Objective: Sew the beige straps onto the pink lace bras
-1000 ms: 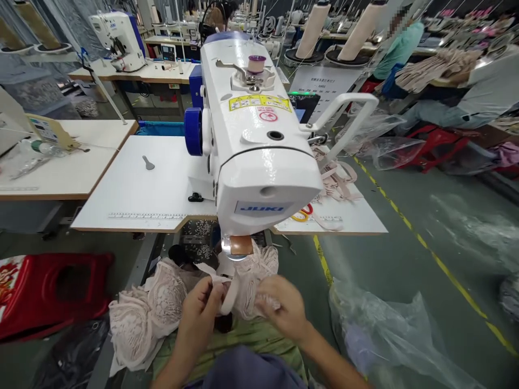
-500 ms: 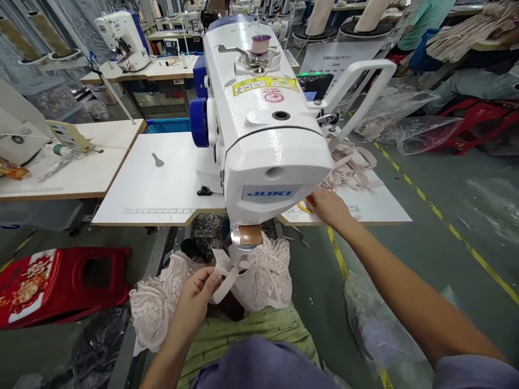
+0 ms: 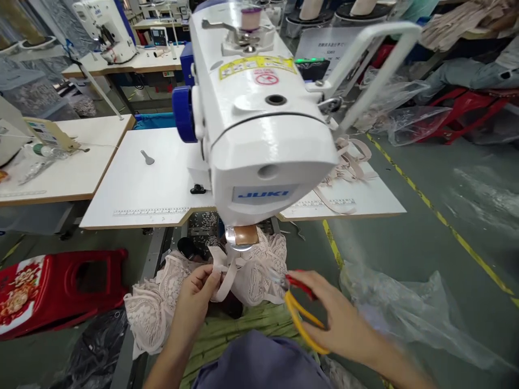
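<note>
Two hands work below the Juki sewing machine head (image 3: 263, 135): left hand (image 3: 194, 302) pinches the pale strap (image 3: 229, 281) taut, apparently to lift it clear of the lace garment (image 3: 150, 313) in the lap, while right hand (image 3: 344, 324) grips red-and-yellow-handled scissors (image 3: 298, 316) just beside it.

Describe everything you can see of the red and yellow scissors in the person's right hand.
The scissors have one red handle loop and a larger yellow one, plastic by the look. The blades are short, greyish and blurred, so open or closed cannot be told. The right hand grips the loops with its fingers, holding the scissors in the air, tilted, blades pointing left toward the pale strap pinched by the left hand, just below the sewing machine.
</note>
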A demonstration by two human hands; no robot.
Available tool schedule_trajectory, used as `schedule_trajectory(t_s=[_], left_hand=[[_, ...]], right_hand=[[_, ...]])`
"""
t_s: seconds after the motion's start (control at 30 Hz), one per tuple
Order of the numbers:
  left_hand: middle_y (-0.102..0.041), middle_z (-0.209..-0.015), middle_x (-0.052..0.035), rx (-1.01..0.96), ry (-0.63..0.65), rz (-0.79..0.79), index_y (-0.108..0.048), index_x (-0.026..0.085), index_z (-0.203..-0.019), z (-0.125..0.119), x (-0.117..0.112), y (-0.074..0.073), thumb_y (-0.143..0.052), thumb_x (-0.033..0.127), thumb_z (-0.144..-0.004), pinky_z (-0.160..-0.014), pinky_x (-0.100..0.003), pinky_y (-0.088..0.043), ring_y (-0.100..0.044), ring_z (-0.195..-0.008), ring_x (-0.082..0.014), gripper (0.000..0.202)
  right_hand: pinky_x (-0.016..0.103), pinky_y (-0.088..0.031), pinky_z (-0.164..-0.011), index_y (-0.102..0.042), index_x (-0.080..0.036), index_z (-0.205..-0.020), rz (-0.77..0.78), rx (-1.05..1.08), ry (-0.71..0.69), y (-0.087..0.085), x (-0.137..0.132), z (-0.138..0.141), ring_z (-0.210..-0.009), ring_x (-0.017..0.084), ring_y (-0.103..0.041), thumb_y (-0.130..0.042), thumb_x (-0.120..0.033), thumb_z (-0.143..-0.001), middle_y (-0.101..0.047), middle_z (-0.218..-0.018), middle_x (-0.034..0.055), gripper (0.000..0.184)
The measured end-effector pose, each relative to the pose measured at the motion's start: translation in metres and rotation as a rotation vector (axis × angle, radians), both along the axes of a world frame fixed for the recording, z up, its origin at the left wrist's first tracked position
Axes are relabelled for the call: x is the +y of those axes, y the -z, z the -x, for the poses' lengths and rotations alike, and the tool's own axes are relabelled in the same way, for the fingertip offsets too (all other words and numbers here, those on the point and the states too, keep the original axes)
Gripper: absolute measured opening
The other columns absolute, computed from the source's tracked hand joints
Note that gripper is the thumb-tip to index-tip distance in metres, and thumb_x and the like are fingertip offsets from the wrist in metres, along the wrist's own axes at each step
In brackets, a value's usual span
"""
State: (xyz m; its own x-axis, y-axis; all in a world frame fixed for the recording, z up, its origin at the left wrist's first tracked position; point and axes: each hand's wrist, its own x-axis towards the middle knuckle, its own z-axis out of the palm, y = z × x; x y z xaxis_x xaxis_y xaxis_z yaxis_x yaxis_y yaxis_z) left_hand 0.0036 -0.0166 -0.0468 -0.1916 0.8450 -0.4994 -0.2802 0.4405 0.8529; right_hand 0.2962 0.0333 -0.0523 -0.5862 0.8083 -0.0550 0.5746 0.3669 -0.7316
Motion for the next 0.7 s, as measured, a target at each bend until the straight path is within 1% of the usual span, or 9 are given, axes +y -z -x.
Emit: schedule_trajectory(t_s=[0.07,0.13,0.23,0.4,0.57,0.7], left_hand=[[-0.071,-0.082,-0.003,0.042,0.023,0.005,-0.071,0.018,-0.098,-0.003,0.001,-0.003,-0.067,0.049,-0.085,-0.062,-0.021,-0.046,-0.059,-0.069,-0.0133,0.034],[-0.071,-0.082,-0.0027,0.119,0.054,-0.01,-0.072,0.019,-0.099,-0.006,0.003,-0.007,-0.066,0.048,-0.086,-0.062,-0.021,-0.045,-0.059,-0.07,-0.0135,0.032],[-0.071,-0.081,-0.0017,0.208,0.089,-0.064,-0.074,0.02,-0.1,-0.009,0.004,-0.01,-0.065,0.046,-0.087,-0.062,-0.02,-0.045,-0.059,-0.072,-0.0138,0.03],[-0.073,-0.092,-0.0021,0.227,0.116,-0.081,-0.073,0.023,-0.108,-0.009,0.004,-0.009,-0.065,0.045,-0.088,-0.069,-0.022,-0.048,-0.061,-0.08,-0.0151,0.031],[-0.073,-0.09,-0.002,0.27,0.125,-0.078,-0.073,0.022,-0.106,-0.008,0.003,-0.008,-0.064,0.046,-0.089,-0.071,-0.023,-0.049,-0.062,-0.08,-0.0157,0.031],[-0.074,-0.097,-0.0042,0.293,0.119,-0.07,-0.073,0.021,-0.105,-0.007,0.004,-0.007,-0.064,0.046,-0.088,-0.075,-0.025,-0.051,-0.065,-0.087,-0.0187,0.032]], right_hand=[[0.04,-0.053,-0.088,-0.043,-0.03,-0.142,-0.002,0.004,-0.081,-0.001,-0.008,0.024,-0.107,0.027,-0.06,-0.066,-0.018,-0.068,-0.057,-0.123,0.0097,0.078],[0.043,-0.052,-0.087,-0.045,-0.031,-0.143,-0.032,0.013,-0.117,-0.001,-0.006,0.042,-0.105,0.027,-0.059,-0.069,-0.021,-0.069,-0.056,-0.119,0.0101,0.078],[0.045,-0.05,-0.088,-0.048,-0.031,-0.143,-0.075,0.03,-0.128,0.001,0.001,0.057,-0.105,0.028,-0.057,-0.07,-0.025,-0.07,-0.055,-0.117,0.0102,0.076],[0.044,-0.049,-0.09,-0.049,-0.031,-0.143,-0.045,0.061,-0.116,0.002,0.005,0.062,-0.105,0.026,-0.055,-0.072,-0.026,-0.069,-0.055,-0.115,0.0088,0.077],[0.042,-0.049,-0.091,-0.052,-0.03,-0.14,0.016,0.111,-0.076,0.001,0.008,0.065,-0.104,0.025,-0.056,-0.074,-0.023,-0.066,-0.056,-0.117,0.0081,0.077],[0.043,-0.048,-0.093,-0.055,-0.029,-0.137,0.058,0.147,-0.064,-0.003,0.01,0.068,-0.105,0.026,-0.057,-0.076,-0.025,-0.063,-0.056,-0.117,0.0083,0.077]])
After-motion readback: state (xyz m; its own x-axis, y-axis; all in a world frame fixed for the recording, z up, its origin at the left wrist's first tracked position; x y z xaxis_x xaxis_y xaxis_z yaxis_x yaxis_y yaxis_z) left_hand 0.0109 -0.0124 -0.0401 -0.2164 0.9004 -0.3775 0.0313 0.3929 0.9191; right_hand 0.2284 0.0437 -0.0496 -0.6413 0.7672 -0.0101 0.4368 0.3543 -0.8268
